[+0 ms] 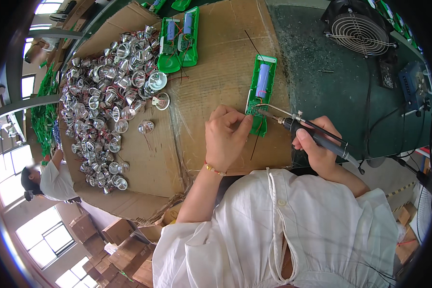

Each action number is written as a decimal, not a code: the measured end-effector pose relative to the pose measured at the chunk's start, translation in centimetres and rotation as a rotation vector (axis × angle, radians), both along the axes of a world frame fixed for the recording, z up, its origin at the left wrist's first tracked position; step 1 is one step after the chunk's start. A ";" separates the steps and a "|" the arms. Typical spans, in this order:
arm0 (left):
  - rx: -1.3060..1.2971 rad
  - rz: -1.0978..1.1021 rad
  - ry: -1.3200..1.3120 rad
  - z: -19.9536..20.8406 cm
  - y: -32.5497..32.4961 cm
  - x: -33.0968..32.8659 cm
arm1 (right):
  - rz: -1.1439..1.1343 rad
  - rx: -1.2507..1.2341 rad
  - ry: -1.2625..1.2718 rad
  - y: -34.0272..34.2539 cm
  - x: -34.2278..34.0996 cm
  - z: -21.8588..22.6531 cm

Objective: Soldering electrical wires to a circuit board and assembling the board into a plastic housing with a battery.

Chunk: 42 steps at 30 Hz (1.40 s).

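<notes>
My right hand [320,144] grips a soldering iron [317,136] with a dark handle and a thin metal tube clamped along it. Its tip reaches the small green circuit board [258,109] inside an open green plastic housing [254,89]. A purple cylindrical battery cell [263,80] lies in that housing, and black wires stick out past both ends. Close against the housing's left side, my left hand [227,134] is closed in a pinch beside the board. Whatever its fingertips hold is too small to make out.
Many shiny reflector cups [105,101] with wires fill a cardboard tray [149,177] on the left. Two more green housings [189,38] with cells lie beyond. A caged fan [360,33] and a blue box-shaped unit [413,86] stand right. Another person [53,180] is far left.
</notes>
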<state>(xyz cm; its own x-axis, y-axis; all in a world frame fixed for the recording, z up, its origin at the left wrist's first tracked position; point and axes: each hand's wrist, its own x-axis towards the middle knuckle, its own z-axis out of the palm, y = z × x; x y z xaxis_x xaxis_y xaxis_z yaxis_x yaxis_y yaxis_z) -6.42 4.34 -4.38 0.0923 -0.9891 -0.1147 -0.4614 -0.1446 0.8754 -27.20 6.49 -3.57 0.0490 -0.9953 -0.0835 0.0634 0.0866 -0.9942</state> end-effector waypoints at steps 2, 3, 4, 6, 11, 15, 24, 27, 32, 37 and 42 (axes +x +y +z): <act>0.006 0.006 -0.011 0.3 0.0 -0.2 | 0.001 0.019 -0.012 0.0 0.0 -0.3; 0.009 0.012 -0.021 0.4 -0.1 -0.2 | 0.001 0.036 -0.022 0.0 0.0 -0.4; 0.010 0.011 -0.021 0.4 -0.1 -0.3 | 0.001 0.036 -0.023 0.0 0.0 -0.3; -0.005 0.018 -0.033 0.3 -0.1 -0.3 | -0.012 0.092 -0.062 -0.1 0.2 0.0; 0.007 0.037 0.015 0.1 0.0 -0.2 | -0.030 0.067 -0.116 0.3 -0.5 0.2; 0.028 0.038 0.019 0.2 -0.2 -0.3 | -0.042 -0.034 -0.020 0.2 -0.4 0.5; 0.099 -0.009 0.023 1.2 -0.3 1.1 | -0.172 -0.172 -0.007 -1.1 -3.6 -1.1; 0.158 -0.161 -0.185 1.9 -2.0 0.4 | -0.231 -0.175 -0.002 -2.1 -4.6 -1.9; 0.014 -0.265 -0.368 1.9 -12.5 -3.3 | -0.290 -0.066 -0.026 -3.2 -5.7 -2.9; -0.134 -0.135 -0.433 0.2 -27.4 -7.4 | -0.249 0.074 -0.066 -3.6 -5.4 -2.8; -0.620 0.032 -0.572 1.2 -35.2 -7.4 | -0.174 0.098 0.012 -3.5 -5.9 -3.1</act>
